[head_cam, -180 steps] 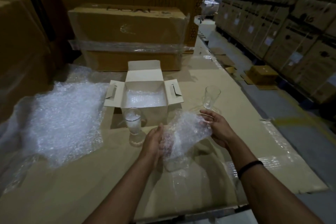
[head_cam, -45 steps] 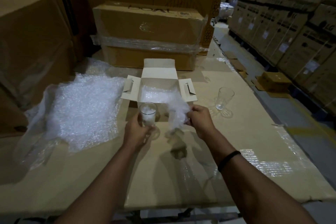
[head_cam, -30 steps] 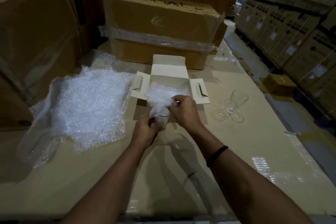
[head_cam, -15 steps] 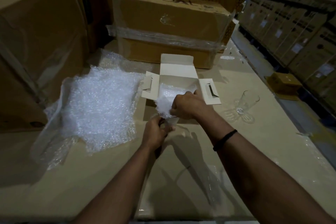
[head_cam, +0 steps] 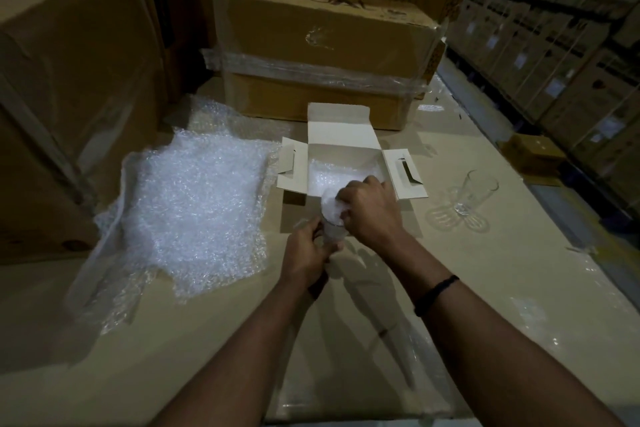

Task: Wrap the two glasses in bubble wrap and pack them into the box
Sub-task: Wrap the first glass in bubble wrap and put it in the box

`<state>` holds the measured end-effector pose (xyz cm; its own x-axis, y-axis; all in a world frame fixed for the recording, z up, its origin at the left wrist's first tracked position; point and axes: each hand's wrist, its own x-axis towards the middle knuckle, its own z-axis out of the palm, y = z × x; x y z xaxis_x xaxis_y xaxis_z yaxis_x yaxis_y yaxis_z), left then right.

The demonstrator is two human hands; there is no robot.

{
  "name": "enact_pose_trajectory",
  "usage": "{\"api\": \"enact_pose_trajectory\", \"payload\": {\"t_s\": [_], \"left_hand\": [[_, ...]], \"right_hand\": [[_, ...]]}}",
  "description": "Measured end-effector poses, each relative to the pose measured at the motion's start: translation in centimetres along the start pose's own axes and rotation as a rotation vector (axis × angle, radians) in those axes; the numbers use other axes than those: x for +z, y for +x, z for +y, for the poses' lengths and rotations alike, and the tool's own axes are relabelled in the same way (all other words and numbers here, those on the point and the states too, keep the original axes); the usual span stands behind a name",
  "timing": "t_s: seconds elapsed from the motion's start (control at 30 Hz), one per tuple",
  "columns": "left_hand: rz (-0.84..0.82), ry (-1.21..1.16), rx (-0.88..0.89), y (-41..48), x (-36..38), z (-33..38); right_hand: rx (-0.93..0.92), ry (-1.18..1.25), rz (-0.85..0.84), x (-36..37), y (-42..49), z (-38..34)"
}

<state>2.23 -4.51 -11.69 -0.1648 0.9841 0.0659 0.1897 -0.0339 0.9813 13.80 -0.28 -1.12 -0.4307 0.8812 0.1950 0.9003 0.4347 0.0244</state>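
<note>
Far left, one big brown carton (head_cam: 69, 97) under clear film, no writing legible. Beside it, one loose heap of bubble wrap (head_cam: 197, 211), spread on the cardboard-covered table (head_cam: 519, 288). Next, the left hand (head_cam: 304, 253), fingers curled round the lower part of the first glass (head_cam: 334, 230), upright just in front of the box. Stuffed into the mouth of that glass, a wad of bubble wrap (head_cam: 329, 206). Pressing down on that wad and pinching it, the right hand (head_cam: 372, 215), fingers curled, one black band (head_cam: 437, 293) on its wrist. Behind both hands, one small white box (head_cam: 343, 139), three flaps seen folded open, more bubble wrap lying inside. Behind the box, one long brown carton (head_cam: 322, 45) banded with clear film, dark lettering on its top too blurred to read. Further right, the second glass (head_cam: 479, 191), bare, standing alone on the table, well apart from the box. On the floor beyond, one small carton (head_cam: 535, 152). Far right, stacked cartons (head_cam: 571, 45) with small white labels, none readable
</note>
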Motion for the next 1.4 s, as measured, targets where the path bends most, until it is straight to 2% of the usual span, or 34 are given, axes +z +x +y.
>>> {"api": "enact_pose_trajectory", "payload": {"t_s": [0.1, 0.17, 0.27, 0.37, 0.43, 0.53, 0.63, 0.77, 0.9, 1.0, 1.1, 1.2, 1.3, 1.4], "left_hand": [[-0.015, -0.099, -0.028, -0.2, 0.1, -0.1], [-0.02, -0.152, -0.029, -0.4, 0.1, 0.2], [-0.028, -0.193, -0.007, -0.6, -0.1, 0.3], [-0.05, -0.112, 0.008, -0.4, -0.4, 0.3], [-0.06, -0.094, 0.017, -0.3, -0.5, 0.3], [-0.056, -0.104, 0.025, -0.2, -0.4, 0.0], [-0.062, -0.123, 0.018, -0.1, -0.4, -0.3], [-0.043, -0.114, 0.019, -0.3, 0.0, -0.1], [-0.016, -0.146, -0.006, -0.4, 0.1, 0.1], [-0.024, -0.137, -0.004, -0.5, 0.1, 0.4], [-0.024, -0.085, -0.037, -0.4, 0.3, -0.2], [-0.024, -0.068, -0.089, -0.2, 0.5, 0.0], [0.026, 0.067, -0.048, 0.0, 0.4, 0.6], [0.021, 0.112, 0.008, 0.1, 0.2, 0.7]], "right_hand": [[-0.073, 0.125, -0.12, -1.1, -0.9, 1.5], [-0.112, 0.12, -0.178, -1.8, -1.3, 2.0], [-0.14, 0.052, -0.173, -2.2, -1.9, 1.3], [-0.046, -0.04, -0.181, -2.1, -1.4, -0.2], [0.053, -0.018, -0.163, -2.0, -0.8, -0.9], [0.19, 0.061, -0.052, -1.2, -0.1, -1.4], [0.282, 0.034, 0.036, -0.6, 0.0, -1.4], [0.3, -0.054, 0.015, 0.4, 0.1, -1.1], [0.19, -0.112, -0.094, 0.7, 0.7, -0.5], [0.157, 0.033, -0.358, -1.1, 0.9, 0.6], [0.132, 0.116, -0.458, -1.9, 0.0, 1.3], [0.121, 0.166, -0.43, -0.7, -1.0, 1.0], [0.184, 0.435, -0.322, 0.4, -1.2, 1.3], [0.086, 0.572, -0.274, 0.6, -1.3, 2.3]]}}
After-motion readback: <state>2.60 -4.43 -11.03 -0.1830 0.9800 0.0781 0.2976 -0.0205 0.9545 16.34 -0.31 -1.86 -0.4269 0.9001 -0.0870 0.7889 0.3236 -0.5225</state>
